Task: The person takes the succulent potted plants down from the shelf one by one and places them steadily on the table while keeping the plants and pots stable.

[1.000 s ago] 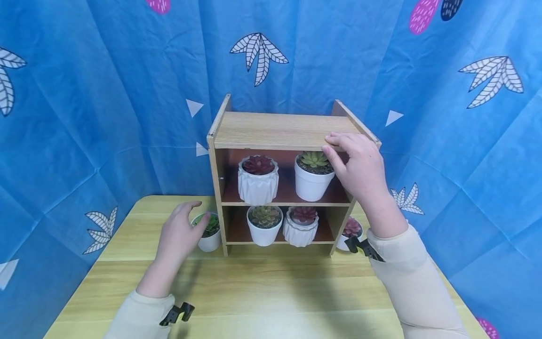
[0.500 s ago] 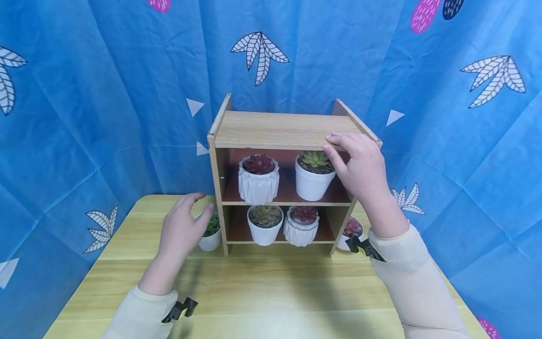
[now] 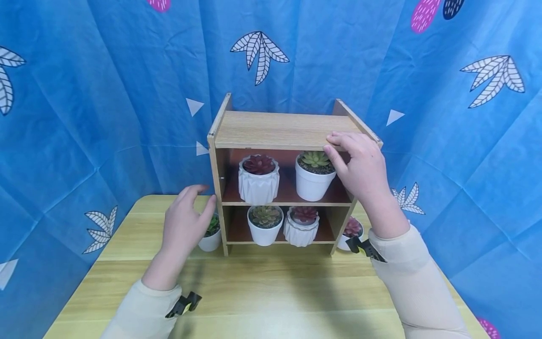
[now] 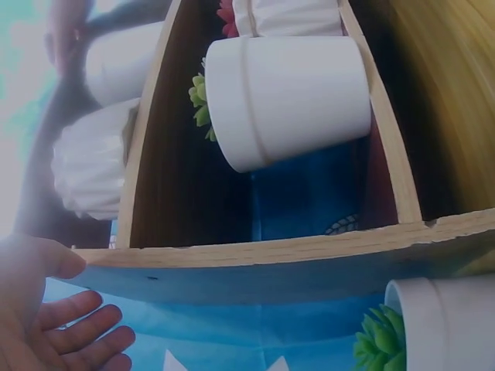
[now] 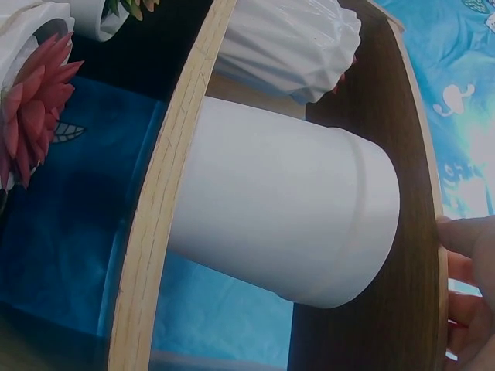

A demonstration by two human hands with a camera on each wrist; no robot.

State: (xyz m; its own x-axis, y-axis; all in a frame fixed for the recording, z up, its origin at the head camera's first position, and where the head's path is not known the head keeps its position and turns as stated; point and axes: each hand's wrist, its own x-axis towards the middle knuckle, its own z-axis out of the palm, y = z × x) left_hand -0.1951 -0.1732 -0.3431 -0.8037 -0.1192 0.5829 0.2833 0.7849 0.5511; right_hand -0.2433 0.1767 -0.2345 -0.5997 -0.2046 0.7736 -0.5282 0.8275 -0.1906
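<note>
A small wooden shelf (image 3: 275, 129) stands upright on the table. My right hand (image 3: 362, 165) grips the front edge of its top board near the right corner, thumb in front and fingers on top. My left hand (image 3: 184, 226) is beside the left side panel, fingers spread and loosely bent. In the left wrist view, the left thumb (image 4: 62, 259) is right at that panel's front edge, with the other fingers outside it. The upper tier bears a ribbed pot (image 3: 258, 186) with a dark red succulent and a smooth white pot (image 3: 312, 184) with a green one.
On the lower tier are a white pot (image 3: 264, 234) and a ribbed pot (image 3: 300, 233), both with succulents. Another potted succulent (image 3: 210, 241) stands left of the shelf, and one with pink leaves (image 3: 353, 228) stands right. A blue patterned curtain (image 3: 139, 94) surrounds the table (image 3: 254, 292).
My left hand has moved up and to the right, closer to the shelf's left panel. The right hand keeps its grip on the top board, and the pots have not moved.
</note>
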